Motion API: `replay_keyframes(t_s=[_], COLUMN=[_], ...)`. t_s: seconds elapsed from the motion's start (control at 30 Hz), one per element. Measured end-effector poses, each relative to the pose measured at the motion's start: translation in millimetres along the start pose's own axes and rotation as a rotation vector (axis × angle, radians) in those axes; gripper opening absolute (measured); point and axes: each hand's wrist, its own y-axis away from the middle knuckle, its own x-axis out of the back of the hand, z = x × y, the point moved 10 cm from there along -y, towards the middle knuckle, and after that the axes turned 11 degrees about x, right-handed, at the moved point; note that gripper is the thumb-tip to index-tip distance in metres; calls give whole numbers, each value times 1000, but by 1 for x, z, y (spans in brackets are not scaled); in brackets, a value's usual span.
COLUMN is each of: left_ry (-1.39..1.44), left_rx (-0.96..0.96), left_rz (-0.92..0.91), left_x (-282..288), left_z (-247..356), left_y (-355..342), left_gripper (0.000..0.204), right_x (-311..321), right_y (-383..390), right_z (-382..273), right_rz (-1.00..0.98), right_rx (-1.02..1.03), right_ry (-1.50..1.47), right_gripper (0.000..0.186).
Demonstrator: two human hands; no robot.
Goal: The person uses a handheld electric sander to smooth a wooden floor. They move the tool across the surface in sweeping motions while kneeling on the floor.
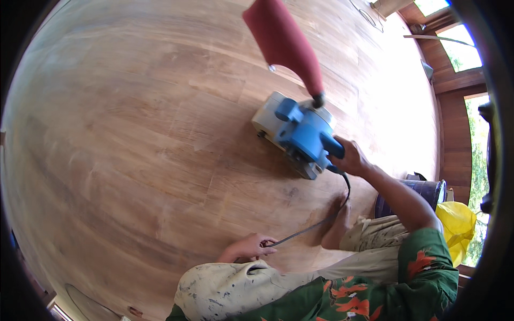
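Observation:
A blue and grey belt sander (306, 134) rests on the wooden floor (176, 144) ahead of me. Its inflated red dust bag (286, 43) sticks up and away from the top. My right hand (350, 159) is wrapped round the sander's rear handle. A dark power cord (305, 230) runs from that handle, past my bare foot, back toward my left. Down by my bent knee, my left hand (255, 246) has its fingers closed round this cord. The sander's belt is hidden underneath.
A dark blue bucket (420, 192) lies at my right beside a yellow bag (458, 227). Beyond them runs a wooden wall with windows (458, 80). A loose cable (369, 18) lies at the far right; another cord (80, 299) curves at the lower left.

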Motion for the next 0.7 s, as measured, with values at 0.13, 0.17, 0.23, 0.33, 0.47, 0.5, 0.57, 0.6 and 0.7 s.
replay_keyframes(t_s=[0.13,0.17,0.23,0.33,0.47,0.5,0.57,0.6,0.7], left_ry=[-2,-10,-12,-104,-155,-142,13,110,268], left_rx=[-4,30,37,-27,180,383,302,343,410], left_rz=[70,81,175,508,1005,1068,1321,1298,1224], left_x=[12,12,18,41,66,59,31,14,-6], left_z=[14,14,16,19,-2,-14,7,9,24], left_y=[7,9,16,51,160,173,223,227,246], left_gripper=[50,51,52,55,57,56,46,43,35], right_x=[-5,-8,-16,-34,-53,-63,-69,-75,-85], right_y=[-92,-114,-158,-226,-308,-318,-333,-336,-343], right_z=[-41,-53,-80,-141,-229,-223,-230,-227,-224], right_rz=[-154,-190,-218,-114,1,-8,-24,-28,-24], right_rx=[151,163,207,359,472,478,464,476,485], right_ry=[29,40,40,62,41,30,28,9,-17], right_gripper=[40,42,41,46,49,48,46,44,42])
